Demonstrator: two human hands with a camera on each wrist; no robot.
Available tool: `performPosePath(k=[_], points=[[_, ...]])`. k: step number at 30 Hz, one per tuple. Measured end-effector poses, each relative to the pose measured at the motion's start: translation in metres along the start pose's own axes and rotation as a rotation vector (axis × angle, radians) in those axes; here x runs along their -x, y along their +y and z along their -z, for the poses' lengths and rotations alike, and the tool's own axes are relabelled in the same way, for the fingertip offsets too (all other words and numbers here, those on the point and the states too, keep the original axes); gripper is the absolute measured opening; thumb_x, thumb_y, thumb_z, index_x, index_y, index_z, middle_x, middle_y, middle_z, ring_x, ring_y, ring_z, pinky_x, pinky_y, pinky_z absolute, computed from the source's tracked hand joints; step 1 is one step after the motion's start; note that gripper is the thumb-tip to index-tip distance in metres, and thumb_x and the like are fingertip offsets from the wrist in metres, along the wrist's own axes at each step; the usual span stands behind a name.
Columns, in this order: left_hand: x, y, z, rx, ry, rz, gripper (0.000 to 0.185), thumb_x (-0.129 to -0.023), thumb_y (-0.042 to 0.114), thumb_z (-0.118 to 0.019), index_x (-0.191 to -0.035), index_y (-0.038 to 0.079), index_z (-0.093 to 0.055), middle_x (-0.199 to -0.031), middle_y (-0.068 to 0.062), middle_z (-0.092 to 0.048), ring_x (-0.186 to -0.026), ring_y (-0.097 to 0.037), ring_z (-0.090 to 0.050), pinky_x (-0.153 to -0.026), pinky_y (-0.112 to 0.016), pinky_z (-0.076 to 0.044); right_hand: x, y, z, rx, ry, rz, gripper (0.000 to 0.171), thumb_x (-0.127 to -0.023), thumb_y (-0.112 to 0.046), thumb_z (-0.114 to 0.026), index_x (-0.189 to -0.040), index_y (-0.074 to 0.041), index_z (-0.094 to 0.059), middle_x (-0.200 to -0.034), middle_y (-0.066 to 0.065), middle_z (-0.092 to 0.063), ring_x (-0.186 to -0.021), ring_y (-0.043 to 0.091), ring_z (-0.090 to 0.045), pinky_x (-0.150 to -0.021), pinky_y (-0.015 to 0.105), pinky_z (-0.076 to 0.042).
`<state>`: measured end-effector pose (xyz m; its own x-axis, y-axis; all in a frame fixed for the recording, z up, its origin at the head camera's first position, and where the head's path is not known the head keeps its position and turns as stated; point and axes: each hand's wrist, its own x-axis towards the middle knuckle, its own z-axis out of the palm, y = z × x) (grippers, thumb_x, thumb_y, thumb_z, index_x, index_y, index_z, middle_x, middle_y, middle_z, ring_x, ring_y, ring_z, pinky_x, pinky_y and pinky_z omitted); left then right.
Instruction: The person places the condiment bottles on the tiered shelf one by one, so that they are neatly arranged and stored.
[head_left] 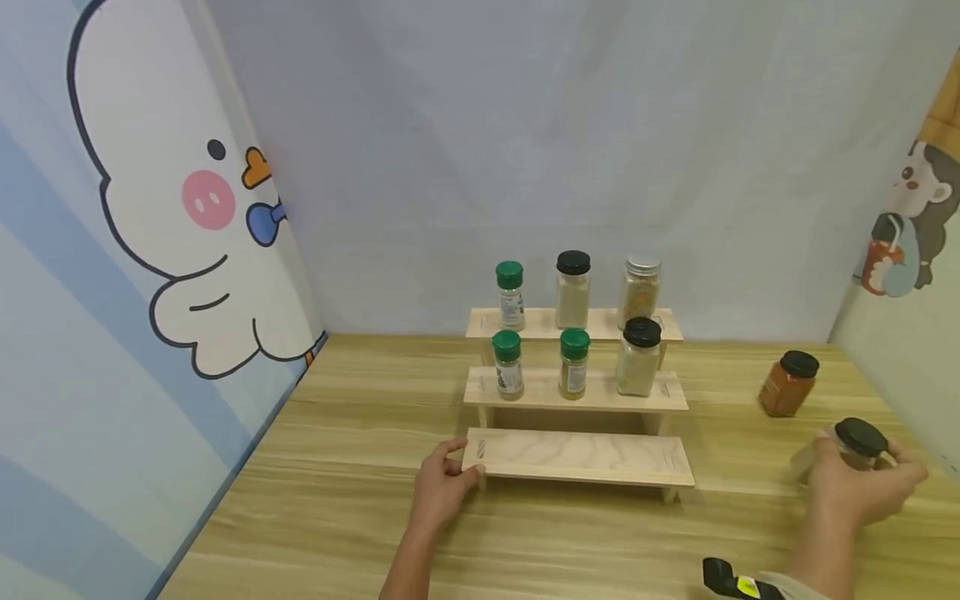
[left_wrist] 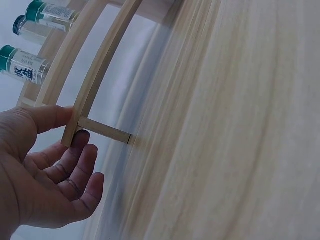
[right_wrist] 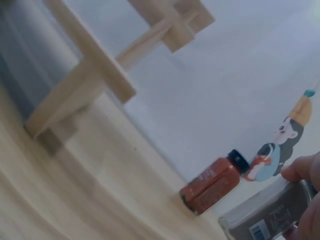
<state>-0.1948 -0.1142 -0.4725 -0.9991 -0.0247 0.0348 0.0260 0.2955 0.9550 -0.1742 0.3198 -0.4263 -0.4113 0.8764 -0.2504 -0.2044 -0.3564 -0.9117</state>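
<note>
A three-step wooden rack (head_left: 577, 457) stands mid-table with several spice jars on its upper two steps; the lowest step is bare. My left hand (head_left: 444, 487) grips the left end of that lowest step, thumb on top (left_wrist: 47, 117) and fingers beneath. My right hand (head_left: 862, 483) at the right of the table holds a clear jar with a black lid (head_left: 855, 442), fingers curled round it; the jar's grey contents and label (right_wrist: 267, 217) show in the right wrist view. An orange-brown spice jar (head_left: 787, 383) (right_wrist: 212, 182) with a black lid stands just behind it.
The wooden table (head_left: 337, 500) is walled by a cartoon duck panel on the left, a grey backdrop behind and a cartoon panel at right. A black object (head_left: 720, 577) lies at the near right edge.
</note>
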Motion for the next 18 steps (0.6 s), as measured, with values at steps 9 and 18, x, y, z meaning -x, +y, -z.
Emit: performPosePath(k=[9, 18], points=[[0.000, 0.003, 0.000, -0.012, 0.006, 0.015, 0.051, -0.082, 0.009, -0.071, -0.126, -0.005, -0.051, -0.078, -0.009, -0.062, -0.065, -0.018, -0.057, -0.056, -0.031, -0.044, 0.026, -0.012, 0.003, 0.140, -0.088, 0.033, 0.067, -0.070, -0.004, -0.079, -0.120, -0.025, -0.040, -0.109, -0.004, -0.044, -0.096, 0.007, -0.052, -0.058, 0.010, -0.044], [0.001, 0.002, 0.000, -0.031, 0.008, 0.005, 0.051, -0.082, 0.011, -0.071, -0.126, -0.005, -0.051, -0.078, -0.009, -0.062, -0.064, -0.015, -0.055, -0.055, -0.030, -0.044, 0.045, -0.024, 0.005, 0.303, -0.168, 0.046, 0.067, -0.067, -0.012, -0.083, -0.118, -0.029, -0.043, -0.107, -0.005, -0.040, -0.083, 0.004, -0.048, -0.053, 0.010, -0.044]])
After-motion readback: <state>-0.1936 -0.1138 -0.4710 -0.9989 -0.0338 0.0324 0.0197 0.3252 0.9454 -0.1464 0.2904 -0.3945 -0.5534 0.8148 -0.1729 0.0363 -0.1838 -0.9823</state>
